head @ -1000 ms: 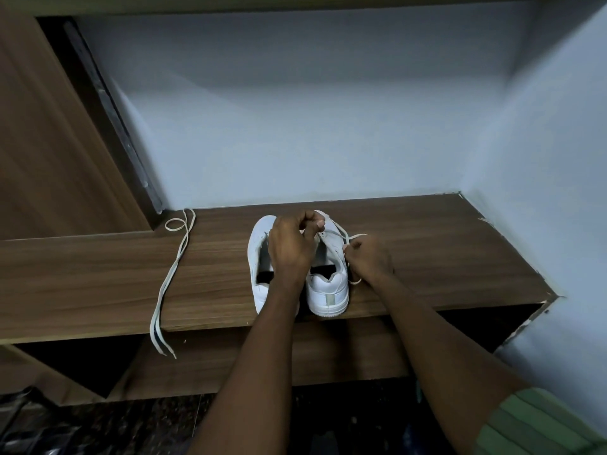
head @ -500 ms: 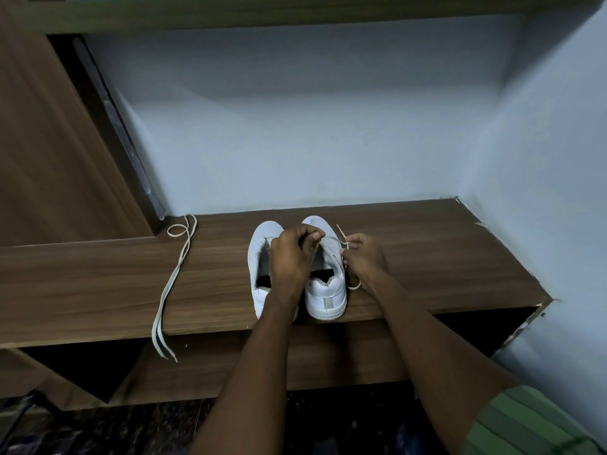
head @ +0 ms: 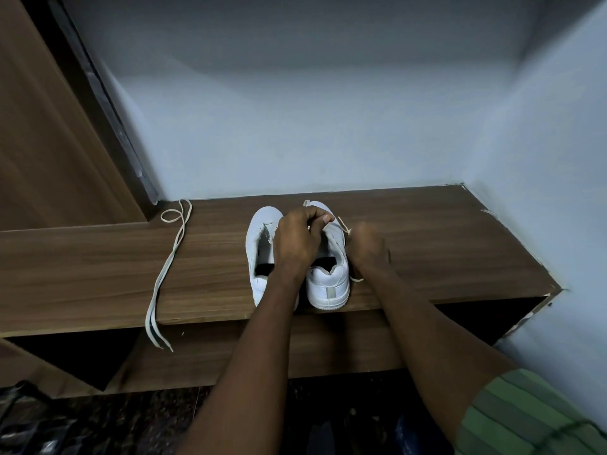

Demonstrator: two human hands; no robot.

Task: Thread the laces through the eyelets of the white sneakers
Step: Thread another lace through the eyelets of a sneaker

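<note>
- The left hand [head: 297,244] curls over the right sneaker [head: 328,274], fingertips pinching the lace [head: 343,224] above its eyelets.
- The right hand [head: 368,247] sits just beside that sneaker, fingers curled on the same lace; a loop shows below the wrist.
- The left sneaker [head: 261,251] touches the right sneaker's side, unlaced.
- A spare lace [head: 167,264] lies well left of the right sneaker, ends hanging over the bench [head: 443,257] edge.
</note>
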